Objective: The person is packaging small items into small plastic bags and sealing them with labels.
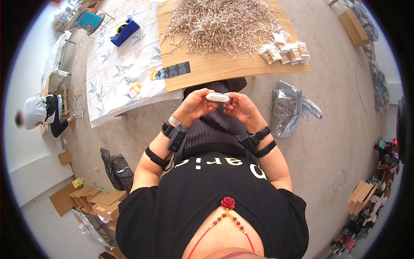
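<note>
Between my two hands, just in front of the table's near edge, is a small white pack of cotton swabs (217, 97), with the swab tips showing as a bumpy face. My left hand (196, 105) pinches its left end, and the fingers of my right hand (245, 111) close on its right end. Beyond them, a large heap of loose cotton swabs (220, 26) covers much of the wooden board (228, 69). Several small filled packs (286, 52) lie grouped at the board's right corner.
Left of the board, a patterned cloth (103, 82) carries a blue tape dispenser (125, 32), yellow labels (134, 89) and a dark strip (174, 70). A grey plastic bag (286, 110) lies on the floor at right. Another person (36, 112) sits far left. Cardboard boxes (105, 203) stand lower left.
</note>
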Action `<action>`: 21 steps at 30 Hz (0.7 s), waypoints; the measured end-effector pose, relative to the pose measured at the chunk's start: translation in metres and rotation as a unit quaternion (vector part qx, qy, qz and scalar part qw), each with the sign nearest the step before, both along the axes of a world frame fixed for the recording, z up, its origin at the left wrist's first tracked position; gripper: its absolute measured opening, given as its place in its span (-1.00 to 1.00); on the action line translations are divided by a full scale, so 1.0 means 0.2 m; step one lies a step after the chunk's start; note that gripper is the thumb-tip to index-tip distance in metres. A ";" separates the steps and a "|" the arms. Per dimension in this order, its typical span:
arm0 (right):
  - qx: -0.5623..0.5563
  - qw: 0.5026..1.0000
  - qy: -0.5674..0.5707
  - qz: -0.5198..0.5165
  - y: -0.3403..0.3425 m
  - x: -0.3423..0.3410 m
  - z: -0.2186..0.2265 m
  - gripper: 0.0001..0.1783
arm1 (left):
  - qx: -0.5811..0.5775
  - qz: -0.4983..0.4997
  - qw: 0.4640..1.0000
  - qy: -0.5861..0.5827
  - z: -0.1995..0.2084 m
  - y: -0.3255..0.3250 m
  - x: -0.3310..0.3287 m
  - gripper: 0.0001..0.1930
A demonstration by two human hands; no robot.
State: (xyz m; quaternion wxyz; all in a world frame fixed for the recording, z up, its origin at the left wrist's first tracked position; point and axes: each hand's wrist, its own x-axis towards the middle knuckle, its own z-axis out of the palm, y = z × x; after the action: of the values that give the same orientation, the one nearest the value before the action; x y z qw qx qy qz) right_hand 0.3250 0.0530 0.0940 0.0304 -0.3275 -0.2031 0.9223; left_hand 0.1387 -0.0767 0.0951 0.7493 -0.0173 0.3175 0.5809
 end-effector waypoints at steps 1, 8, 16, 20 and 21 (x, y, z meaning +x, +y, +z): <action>-0.008 1.000 0.006 0.001 0.00 0.00 -0.01 -0.82 | -0.013 0.012 1.000 0.003 0.00 0.00 0.00 -0.66; -0.015 1.000 0.005 -0.004 -0.02 -0.01 -0.02 -0.81 | 0.012 0.011 0.999 -0.039 -0.07 -0.02 -0.02 -0.66; -0.035 0.999 0.005 0.005 -0.03 -0.03 -0.04 -0.81 | 0.008 0.017 0.999 -0.048 -0.16 -0.03 -0.03 -0.63; -0.026 1.000 0.011 0.004 -0.01 0.00 -0.06 -0.81 | -0.009 0.033 0.999 -0.034 -0.12 -0.01 0.00 -0.65; 0.009 1.000 0.006 0.020 -0.01 0.00 -0.05 -0.80 | 0.027 -0.005 1.000 -0.012 -0.11 -0.02 -0.02 -0.67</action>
State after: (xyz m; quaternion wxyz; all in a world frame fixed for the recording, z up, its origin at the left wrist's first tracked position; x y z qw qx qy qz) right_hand 0.3245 0.0509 0.0845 0.0165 -0.3176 -0.2179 0.9227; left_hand 0.1339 -0.0800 0.0723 0.7564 -0.0024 0.2922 0.5852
